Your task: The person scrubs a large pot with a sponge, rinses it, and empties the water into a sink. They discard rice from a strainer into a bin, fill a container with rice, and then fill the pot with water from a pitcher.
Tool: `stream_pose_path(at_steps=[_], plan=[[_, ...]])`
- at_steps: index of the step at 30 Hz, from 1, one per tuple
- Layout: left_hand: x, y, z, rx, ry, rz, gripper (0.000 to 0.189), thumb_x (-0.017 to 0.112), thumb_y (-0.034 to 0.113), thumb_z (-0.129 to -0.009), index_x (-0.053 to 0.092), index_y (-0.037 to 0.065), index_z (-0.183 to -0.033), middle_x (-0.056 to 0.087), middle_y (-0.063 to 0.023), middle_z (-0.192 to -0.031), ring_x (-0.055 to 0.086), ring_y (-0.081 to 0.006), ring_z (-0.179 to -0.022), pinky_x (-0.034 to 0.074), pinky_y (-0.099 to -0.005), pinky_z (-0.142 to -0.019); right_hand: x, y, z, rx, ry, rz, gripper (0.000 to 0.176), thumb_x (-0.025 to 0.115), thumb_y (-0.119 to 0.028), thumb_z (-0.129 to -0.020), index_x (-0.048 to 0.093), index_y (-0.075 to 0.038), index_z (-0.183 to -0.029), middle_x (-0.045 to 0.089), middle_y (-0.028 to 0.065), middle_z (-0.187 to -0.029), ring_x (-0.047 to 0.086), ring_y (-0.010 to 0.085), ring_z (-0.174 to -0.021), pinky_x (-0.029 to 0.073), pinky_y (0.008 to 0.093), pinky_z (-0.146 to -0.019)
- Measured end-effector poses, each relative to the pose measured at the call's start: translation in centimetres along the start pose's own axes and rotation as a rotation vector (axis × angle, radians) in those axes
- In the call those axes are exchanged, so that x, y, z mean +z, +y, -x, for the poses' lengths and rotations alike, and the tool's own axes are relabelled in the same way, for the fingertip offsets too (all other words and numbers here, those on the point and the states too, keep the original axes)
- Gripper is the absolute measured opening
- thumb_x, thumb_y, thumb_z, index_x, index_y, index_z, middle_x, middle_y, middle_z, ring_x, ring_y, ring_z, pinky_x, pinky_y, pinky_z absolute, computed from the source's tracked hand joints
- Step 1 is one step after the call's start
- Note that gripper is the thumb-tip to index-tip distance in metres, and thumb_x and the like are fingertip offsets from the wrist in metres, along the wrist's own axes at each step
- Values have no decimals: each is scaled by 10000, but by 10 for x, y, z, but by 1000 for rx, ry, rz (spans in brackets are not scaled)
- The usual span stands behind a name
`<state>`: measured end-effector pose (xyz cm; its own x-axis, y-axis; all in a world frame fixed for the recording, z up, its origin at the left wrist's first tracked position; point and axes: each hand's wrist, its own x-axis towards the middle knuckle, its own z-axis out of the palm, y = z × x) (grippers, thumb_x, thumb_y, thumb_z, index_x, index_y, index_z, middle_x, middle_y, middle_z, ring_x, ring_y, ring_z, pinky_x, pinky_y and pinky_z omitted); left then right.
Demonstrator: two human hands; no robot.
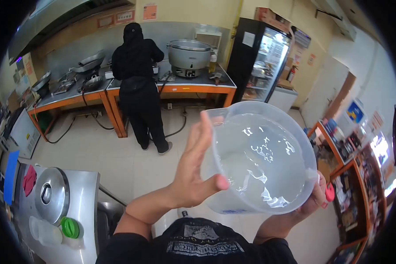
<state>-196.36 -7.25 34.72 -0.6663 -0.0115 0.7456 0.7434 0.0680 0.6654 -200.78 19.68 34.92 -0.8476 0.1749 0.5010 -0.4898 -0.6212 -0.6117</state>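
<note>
A large translucent plastic pitcher [310,145] of clear liquid is held up in front of my chest, its open top tilted toward me. My left hand [196,163] is on its left side, by the spout, with the thumb against the outer wall and the fingers reaching up along the rim. Some of those fingertips are hidden by the wall. At the lower right, my right hand [314,198] is closed around the handle side of the pitcher. A small red object [329,192] shows beside that hand; I cannot make out what it is.
A steel table [86,189] at left carries a metal lid [53,196], a green-lidded container [69,227] and a red cloth [29,180]. A person in black [138,83] stands at the back counter near a large rice cooker [189,57]. Shelves [361,198] line the right.
</note>
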Motion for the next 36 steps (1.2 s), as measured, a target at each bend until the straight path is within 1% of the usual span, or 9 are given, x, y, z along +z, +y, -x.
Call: stream_pose_path(at_steps=[2,4,7,15,23,25,28,34,36], plan=[[-18,-37,-37,33,2,14,1109,636,546,-800,-21,-88,-1430,249,-257,-1375,260,-335,-1303,193,-400,-1086,-1,31,-42,109,-186,-104,158,610,-52,-813,549,71,-733,552,74,-568,460,77,-437,416,198,-453],[-35,-71,-77,101,-69,-72,1098,642,507,-814,-49,-88,-1426,225,-263,-1379,248,-341,-1308,195,-402,-1086,2,66,-81,91,-202,-132,166,592,-62,-841,566,82,-763,549,70,-567,478,79,-452,422,192,-463],[-55,-121,-130,85,-45,-45,1085,636,489,-826,-61,-92,-1421,206,-284,-1379,244,-355,-1310,193,-410,-1087,20,119,-136,14,28,-15,191,598,-81,-855,580,108,-836,522,40,-561,428,49,-442,394,172,-461],[-95,-294,-252,179,24,-179,994,533,500,-889,-49,-109,-1415,207,-325,-1383,238,-377,-1307,172,-433,-1088,7,258,-298,173,-162,-173,208,597,-114,-872,562,75,-793,522,41,-571,365,30,-418,357,155,-441],[-145,-447,-385,158,58,-145,963,487,527,-903,-31,-95,-1425,205,-277,-1412,240,-342,-1309,192,-419,-1086,15,389,-475,182,-253,-110,201,618,-109,-858,550,48,-751,482,27,-535,348,33,-394,323,181,-366],[-158,-480,-420,157,69,-136,946,475,521,-911,-25,-93,-1427,206,-272,-1415,239,-336,-1314,193,-412,-1087,20,419,-518,207,-356,-88,196,627,-104,-850,547,41,-746,481,24,-529,354,37,-396,332,186,-370],[-178,-528,-469,173,93,-110,902,456,491,-931,-14,-101,-1424,207,-268,-1421,222,-326,-1336,178,-396,-1094,33,464,-572,150,-222,-13,198,624,-118,-853,550,36,-753,457,11,-513,349,43,-393,337,186,-379],[-238,-629,-556,177,81,-91,917,466,485,-931,-30,-120,-1410,166,-296,-1436,182,-354,-1356,138,-404,-1108,61,555,-668,89,-199,41,202,610,-143,-865,569,40,-793,403,-13,-490,335,45,-389,348,184,-391],[-262,-656,-583,162,77,-54,925,459,492,-931,-48,-118,-1408,146,-299,-1445,158,-365,-1367,128,-409,-1113,65,583,-694,104,-233,90,176,561,-179,-915,572,-18,-843,366,-52,-504,338,35,-403,403,181,-413]])
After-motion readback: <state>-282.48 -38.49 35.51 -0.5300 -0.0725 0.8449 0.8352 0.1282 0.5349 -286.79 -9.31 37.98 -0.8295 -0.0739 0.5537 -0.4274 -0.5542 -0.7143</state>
